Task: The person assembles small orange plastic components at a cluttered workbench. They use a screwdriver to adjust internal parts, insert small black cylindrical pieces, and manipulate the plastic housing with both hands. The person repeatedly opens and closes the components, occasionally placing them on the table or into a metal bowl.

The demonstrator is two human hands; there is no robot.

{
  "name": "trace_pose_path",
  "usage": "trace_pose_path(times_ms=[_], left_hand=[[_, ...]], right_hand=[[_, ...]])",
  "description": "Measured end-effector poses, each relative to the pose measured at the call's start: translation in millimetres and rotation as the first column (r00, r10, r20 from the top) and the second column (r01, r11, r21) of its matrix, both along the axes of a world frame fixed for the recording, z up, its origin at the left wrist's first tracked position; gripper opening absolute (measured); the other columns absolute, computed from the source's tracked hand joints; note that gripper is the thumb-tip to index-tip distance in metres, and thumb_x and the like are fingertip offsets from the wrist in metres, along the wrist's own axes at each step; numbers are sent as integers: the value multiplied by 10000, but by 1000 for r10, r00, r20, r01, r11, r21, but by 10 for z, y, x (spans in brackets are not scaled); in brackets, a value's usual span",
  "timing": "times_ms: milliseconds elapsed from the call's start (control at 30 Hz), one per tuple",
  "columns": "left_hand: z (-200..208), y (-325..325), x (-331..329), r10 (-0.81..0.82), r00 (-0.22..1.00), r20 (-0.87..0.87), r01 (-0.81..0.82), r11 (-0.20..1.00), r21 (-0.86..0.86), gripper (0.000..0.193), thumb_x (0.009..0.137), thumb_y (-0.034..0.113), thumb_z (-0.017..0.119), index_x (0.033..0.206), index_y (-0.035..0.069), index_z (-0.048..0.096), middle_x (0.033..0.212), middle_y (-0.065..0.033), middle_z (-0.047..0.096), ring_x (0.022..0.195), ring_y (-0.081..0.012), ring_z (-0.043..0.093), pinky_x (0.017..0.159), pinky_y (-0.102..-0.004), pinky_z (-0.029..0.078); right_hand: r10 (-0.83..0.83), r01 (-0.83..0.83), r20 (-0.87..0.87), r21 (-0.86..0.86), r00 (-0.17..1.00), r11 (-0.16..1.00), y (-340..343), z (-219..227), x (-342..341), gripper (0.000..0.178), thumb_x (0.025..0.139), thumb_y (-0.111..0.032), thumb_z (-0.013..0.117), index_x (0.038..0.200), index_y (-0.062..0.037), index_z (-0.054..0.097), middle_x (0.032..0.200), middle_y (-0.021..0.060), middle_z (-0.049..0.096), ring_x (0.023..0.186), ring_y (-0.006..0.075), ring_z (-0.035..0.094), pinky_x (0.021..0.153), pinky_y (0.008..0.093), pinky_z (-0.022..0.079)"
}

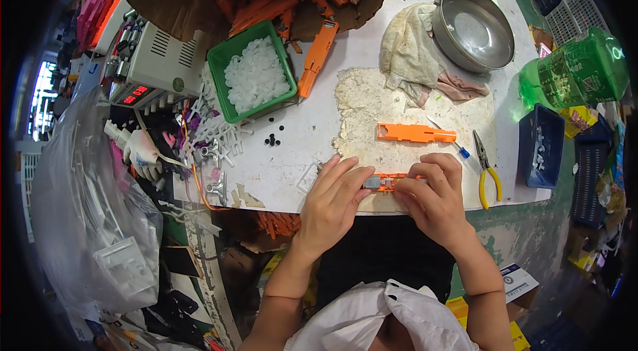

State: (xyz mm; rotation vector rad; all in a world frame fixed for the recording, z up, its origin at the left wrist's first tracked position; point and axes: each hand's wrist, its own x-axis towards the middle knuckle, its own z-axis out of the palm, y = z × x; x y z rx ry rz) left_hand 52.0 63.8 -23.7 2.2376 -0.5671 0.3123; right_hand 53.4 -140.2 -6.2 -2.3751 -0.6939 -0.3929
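My left hand (334, 193) and right hand (430, 191) close their fingers on an orange cutter body (389, 182) at the worktop (292, 145) edge, both clamped.

A green tray (222, 59) of white plastic pieces (256, 77) is sitting on the counter (372, 39) beside a crumpled rag (411, 45), a steel bowl (473, 29) is resting behind it, and yellow-handled pliers (487, 172) are lying near a blue bin (539, 146).
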Motion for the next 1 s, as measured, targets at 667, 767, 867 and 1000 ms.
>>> trace_pose_path(times_ms=[667, 767, 867, 1000], left_hand=[[-21, 14, -2, -21, 999, 26, 21, 1000, 12, 378, 760, 2, 698, 1127, 19, 606, 1046, -102, 658, 1054, -302, 607, 972, -474, 453], [-29, 15, -2, -21, 999, 27, 21, 1000, 13, 381, 760, 3, 699, 1130, 19, 606, 1045, -103, 658, 1052, -303, 607, 972, -474, 453], [-29, 11, 1, -24, 999, 31, 23, 1000, 13, 389, 759, 3, 699, 1136, 21, 602, 1045, -105, 658, 1050, -304, 607, 972, -474, 453], [-22, 12, 1, -27, 999, 30, 26, 1000, 17, 393, 752, -6, 698, 1133, 13, 601, 1050, -103, 658, 1047, -306, 608, 974, -473, 451]], right_hand=[[-39, 40, -75, 9, 996, 999, 17, 14, -20, 217, 701, -91, 749, 886, -80, 635, 976, 46, 555, 1043, 275, 497, 899, 433, 386], [-37, 40, -103, 25, 994, 999, 6, 7, -14, 217, 695, -84, 751, 880, -76, 637, 975, 49, 558, 1041, 280, 497, 893, 418, 386], [-52, 53, -104, 5, 993, 999, 14, 2, -2, 227, 693, -85, 754, 888, -75, 637, 979, 54, 560, 1044, 288, 495, 893, 415, 386], [-36, 43, -175, 38, 984, 998, 3, 32, 8, 264, 700, -96, 758, 931, -75, 633, 1006, 60, 558, 1064, 298, 487, 905, 418, 383]])
